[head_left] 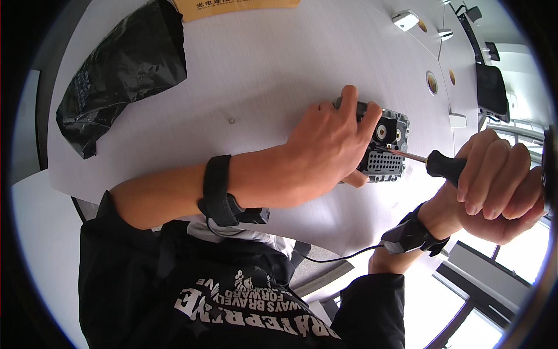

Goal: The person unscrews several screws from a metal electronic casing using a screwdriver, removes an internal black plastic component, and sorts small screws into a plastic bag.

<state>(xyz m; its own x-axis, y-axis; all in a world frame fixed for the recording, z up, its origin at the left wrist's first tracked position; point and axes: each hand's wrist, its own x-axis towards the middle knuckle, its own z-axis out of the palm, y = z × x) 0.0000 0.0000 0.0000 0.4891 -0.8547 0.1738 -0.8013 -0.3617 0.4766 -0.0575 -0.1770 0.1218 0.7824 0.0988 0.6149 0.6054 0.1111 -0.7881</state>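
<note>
My left hand (328, 148) grips a small grey electrical module (385, 148) with round terminals and a perforated face, holding it against the white table (279, 64). My right hand (500, 186) is closed around the black handle of a screwdriver (444, 164). Its thin metal shaft points left and its tip touches the module's face near the terminals. Both wrists wear black straps with small sensor units; a thin cable runs from the right one.
A crumpled black plastic bag (125, 70) lies at the table's far left. A brown cardboard piece (232, 7) sits at the top edge. A tiny screw (231, 121) rests on the table. Small white devices (405, 20) and a dark chair (491, 87) are at the right.
</note>
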